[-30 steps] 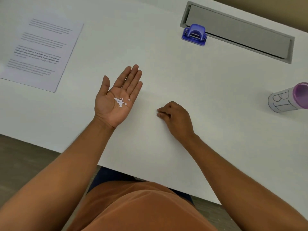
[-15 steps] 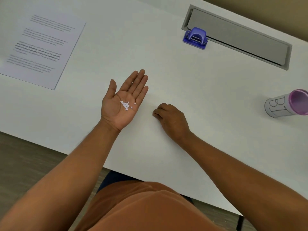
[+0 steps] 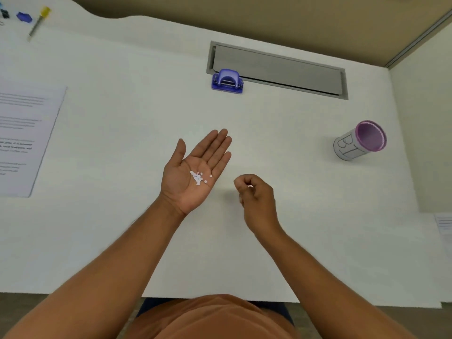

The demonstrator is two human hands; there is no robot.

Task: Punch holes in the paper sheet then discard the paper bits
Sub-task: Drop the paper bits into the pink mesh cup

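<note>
My left hand (image 3: 186, 187) lies palm up over the white table (image 3: 122, 228), fingers flat, carrying a small heap of white paper bits (image 3: 197, 177). Just to its right, my right hand (image 3: 258, 199) is raised off the table with thumb and fingertips pinched together; a tiny white bit shows between them. The printed paper sheet (image 3: 27, 140) lies flat at the far left, partly out of frame. A blue hole punch (image 3: 227, 81) stands at the back, beyond both hands.
A grey cylinder with a purple rim (image 3: 359, 140), open side toward me, sits at the right. A grey cable hatch (image 3: 278, 69) is set into the table behind the punch. A yellow-capped pen (image 3: 39, 22) and small blue items lie at the far left corner. Another paper (image 3: 444, 223) peeks in at the right edge.
My right hand has lifted off the table with its fingertips pinched. The view has tilted up, showing more of the table's back. My left palm stays open with the bits.
</note>
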